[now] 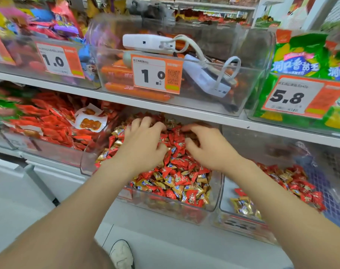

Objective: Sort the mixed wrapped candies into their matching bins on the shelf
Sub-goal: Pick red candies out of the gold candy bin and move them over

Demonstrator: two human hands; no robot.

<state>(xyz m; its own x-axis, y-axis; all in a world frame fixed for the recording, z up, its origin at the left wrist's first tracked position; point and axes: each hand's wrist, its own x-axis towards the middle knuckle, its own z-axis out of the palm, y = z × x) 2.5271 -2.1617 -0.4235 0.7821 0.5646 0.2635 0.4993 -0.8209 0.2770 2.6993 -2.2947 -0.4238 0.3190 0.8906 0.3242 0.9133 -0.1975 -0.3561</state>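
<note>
A clear middle bin (165, 207) on the lower shelf is heaped with mixed red and gold wrapped candies (180, 179). Both my hands are down in this heap. My left hand (144, 140) lies over the back left of the pile, its fingers curled down around candies. My right hand (210, 148) is just beside it, forefinger and thumb curled around red candies; its fingertips are partly buried. The clear bin to the right (243, 224) holds a few gold candies (243, 207) at the front and red candies (301, 185) behind them.
A bin of red snack packets (48, 123) stands to the left. The upper shelf (184, 111) overhangs my hands and carries a bin with sausages (126, 88) and white power banks (151, 43), plus green bags (301, 61). My shoe (122, 255) is below.
</note>
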